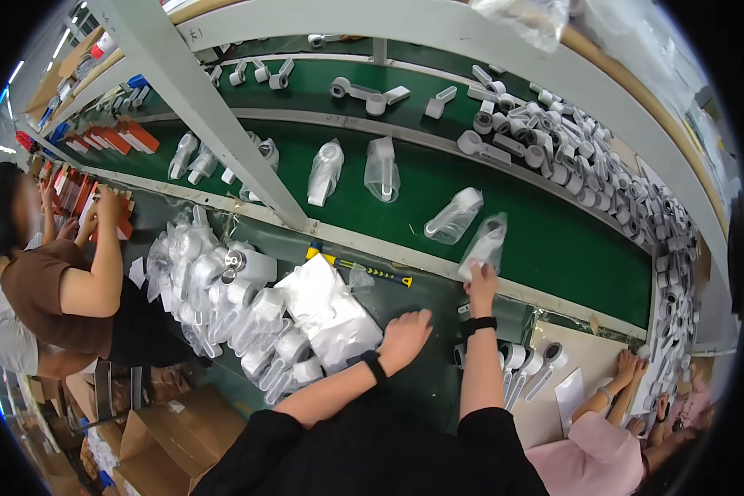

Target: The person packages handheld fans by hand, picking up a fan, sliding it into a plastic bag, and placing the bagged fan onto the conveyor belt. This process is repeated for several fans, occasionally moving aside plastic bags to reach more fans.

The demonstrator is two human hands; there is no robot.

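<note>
While bagged parts point(231, 314) crowd left hand point(405, 335)

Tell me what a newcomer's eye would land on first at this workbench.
The green conveyor belt sweeping across the middle, dotted with white parts in clear bags. The right hand holds one bagged part at the belt's near edge, while the left hand rests flat on the dark bench beside a stack of clear bags. To the left lies a big heap of bagged parts.
</note>
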